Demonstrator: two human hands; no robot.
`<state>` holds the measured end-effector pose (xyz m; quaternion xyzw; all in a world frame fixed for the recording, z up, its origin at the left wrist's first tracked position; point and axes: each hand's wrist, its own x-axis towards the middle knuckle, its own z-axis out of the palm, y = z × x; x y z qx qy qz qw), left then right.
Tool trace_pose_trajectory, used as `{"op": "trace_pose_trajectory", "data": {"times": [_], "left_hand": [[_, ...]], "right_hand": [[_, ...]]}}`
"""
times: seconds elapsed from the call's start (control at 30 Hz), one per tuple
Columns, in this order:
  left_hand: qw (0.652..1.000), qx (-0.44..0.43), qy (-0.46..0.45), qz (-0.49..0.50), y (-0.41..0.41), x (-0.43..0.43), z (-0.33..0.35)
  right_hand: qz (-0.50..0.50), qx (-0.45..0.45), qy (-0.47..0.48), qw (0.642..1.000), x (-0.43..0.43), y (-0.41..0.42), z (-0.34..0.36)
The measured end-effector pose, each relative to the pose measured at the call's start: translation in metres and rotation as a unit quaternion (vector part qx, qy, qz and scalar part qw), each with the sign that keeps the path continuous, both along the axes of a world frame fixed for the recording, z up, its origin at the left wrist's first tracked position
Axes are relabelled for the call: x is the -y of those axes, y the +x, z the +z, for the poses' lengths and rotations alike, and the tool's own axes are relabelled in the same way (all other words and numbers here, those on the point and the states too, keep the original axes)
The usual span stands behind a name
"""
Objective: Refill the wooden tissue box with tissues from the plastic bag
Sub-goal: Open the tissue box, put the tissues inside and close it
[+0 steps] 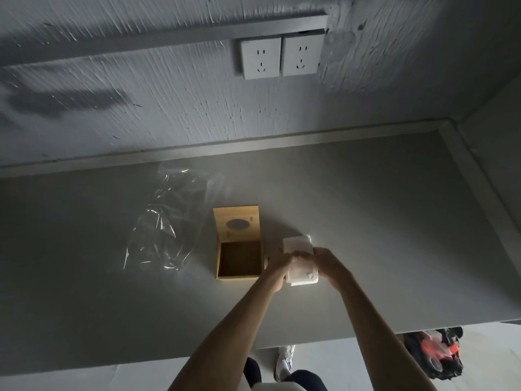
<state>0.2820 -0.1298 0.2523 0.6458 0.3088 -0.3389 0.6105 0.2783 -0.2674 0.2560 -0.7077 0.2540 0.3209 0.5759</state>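
The wooden tissue box (pixel 239 259) stands on the grey table with its lid (pixel 236 221) swung up and back; its inside looks dark and bare. Just right of the box lies a white stack of tissues (pixel 300 245). My left hand (pixel 277 268) grips the stack's near left side and my right hand (pixel 328 262) holds its right side, both low over the table. The clear plastic bag (pixel 166 221) lies flat and crumpled to the left of the box, with nothing visible inside.
The grey table (pixel 394 235) meets a rough grey wall with two white sockets (pixel 280 56) at the back and a raised edge at the right. Below the near edge are my shoe (pixel 284 362) and a dark bag with orange items (pixel 434 354).
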Motion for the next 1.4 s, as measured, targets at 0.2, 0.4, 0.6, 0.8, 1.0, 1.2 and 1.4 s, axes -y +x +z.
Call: {"op": "trace_pose_trajectory", "data": {"times": [0.2,0.4,0.6,0.8,1.0,1.2,1.4], "left_hand": [[0.998,-0.019,-0.046,-0.043,0.006,-0.008,0.002],[0.989,-0.018,-0.099,-0.105,0.005,-0.013,0.013],[0.983,0.023,-0.086,-0.164,-0.011,-0.018,0.015],[0.955,0.144,0.029,-0.256,-0.035,-0.013,0.008],[0.928,0.253,0.010,-0.272,-0.050,-0.009,0.010],[0.946,0.246,-0.081,-0.193,-0.054,0.006,0.027],[0.950,0.146,-0.245,-0.125,-0.048,0.009,0.006]], "right_hand": [[-0.006,-0.041,0.115,0.993,0.022,-0.004,0.006],[0.024,0.040,0.124,0.991,0.034,-0.021,-0.009],[0.028,0.118,0.105,0.987,0.037,-0.044,-0.020],[0.090,0.222,-0.003,0.971,0.040,-0.054,-0.024],[0.067,0.411,-0.152,0.896,0.013,-0.072,-0.031],[0.018,0.338,-0.036,0.940,0.004,-0.086,-0.039],[-0.011,0.366,-0.049,0.929,0.000,-0.085,-0.027]]}}
